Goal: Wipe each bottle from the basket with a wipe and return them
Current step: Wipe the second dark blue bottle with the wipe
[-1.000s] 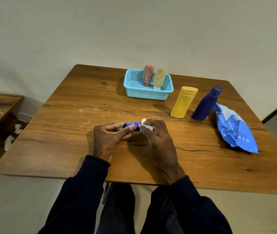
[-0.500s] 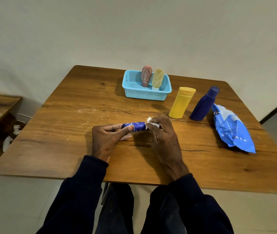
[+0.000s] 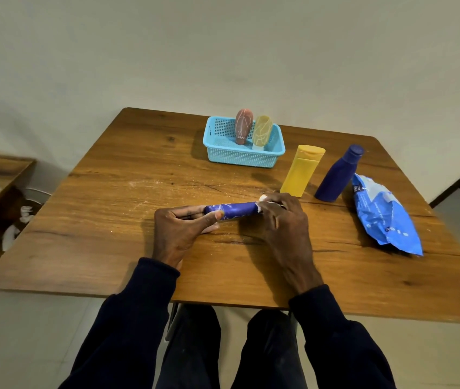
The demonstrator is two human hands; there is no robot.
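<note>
left hand (image 3: 179, 230) pinches the blue bottle (image 3: 235, 210) (lying sideways), right hand (image 3: 283, 220) fingers curled round a wipe (image 3: 262, 198).

My left hand (image 3: 179, 230), thumb on top and fingers extended beneath, pinched one end of the blue bottle (image 3: 238, 210). My right hand (image 3: 285, 220), knuckles up, gripped the wipe (image 3: 262, 198) around the other end. Both forearms, in dark sleeves (image 3: 139, 304), reached forward and converged.

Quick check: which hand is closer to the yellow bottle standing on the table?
Right. The right hand, pinching the wipe, sits just in front of the yellow bottle; the left hand, gripping the small blue bottle, is farther left.
</note>
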